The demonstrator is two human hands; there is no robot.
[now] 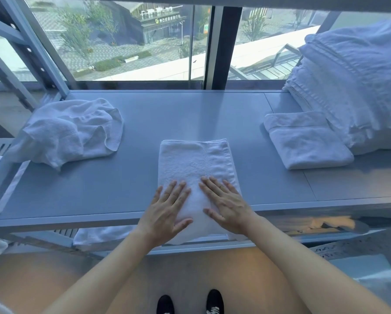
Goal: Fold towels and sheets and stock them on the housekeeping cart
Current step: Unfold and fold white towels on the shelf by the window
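Two flat hands press the near end of a folded towel [193,168] at the near middle of the shelf [190,114]. The left hand [167,211] and right hand [227,203] lie side by side, fingers straight and spread, grasping nothing. The towel's near edge overhangs the shelf's front lip. A crumpled towel [69,130] sits at the far left. Another folded one [305,139] lies to the right, just beside a tall stack [353,87] at the far right. Beyond, a window [122,39] shows a street.
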